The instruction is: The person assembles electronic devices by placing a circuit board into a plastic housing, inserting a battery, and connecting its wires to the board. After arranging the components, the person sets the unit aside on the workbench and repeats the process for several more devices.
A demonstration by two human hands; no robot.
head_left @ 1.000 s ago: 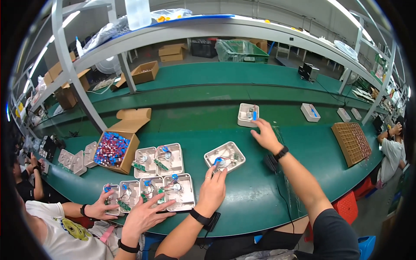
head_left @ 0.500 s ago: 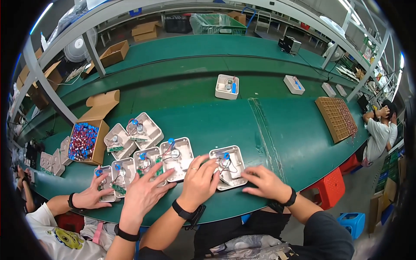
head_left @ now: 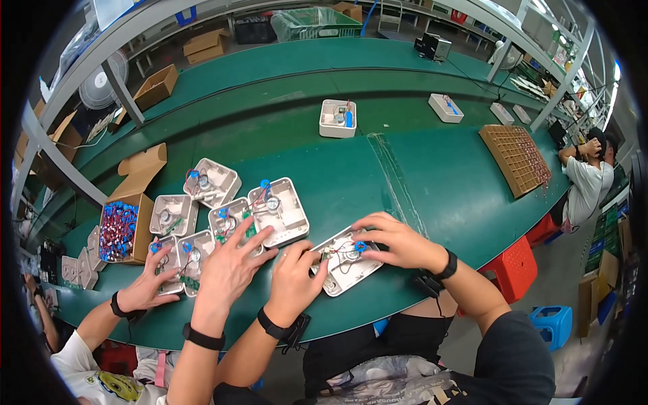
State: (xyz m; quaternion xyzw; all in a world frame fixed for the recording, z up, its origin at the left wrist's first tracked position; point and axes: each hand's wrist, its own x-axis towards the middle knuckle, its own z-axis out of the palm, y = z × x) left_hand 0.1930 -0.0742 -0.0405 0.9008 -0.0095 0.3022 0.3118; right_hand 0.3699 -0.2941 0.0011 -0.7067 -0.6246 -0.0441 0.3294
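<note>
A white plastic housing (head_left: 335,282) lies tilted on the green bench before me, holding a round metal part, wires and a small board. My left hand (head_left: 295,278) grips its left side, thumb and fingers at the rim. Over its right end, my right hand (head_left: 403,244) pinches a blue round part (head_left: 360,246) on wires, between thumb and fingers. Left of me, a co-worker's two hands (head_left: 233,270) are among similar housings. The nearest one, an open housing (head_left: 289,214) with a blue round part, stands just beyond my left hand.
A cardboard box (head_left: 143,229) of blue parts with red wires stands at left. A divided cardboard tray (head_left: 503,158) lies at right. Farther back, a white housing (head_left: 337,120) sits on the green belt. A red stool (head_left: 511,270) stands beside the bench.
The housing before me has turned from upright to slanted and moved slightly nearer. My right hand has shifted from its right rim to over the inside, at the blue part.
</note>
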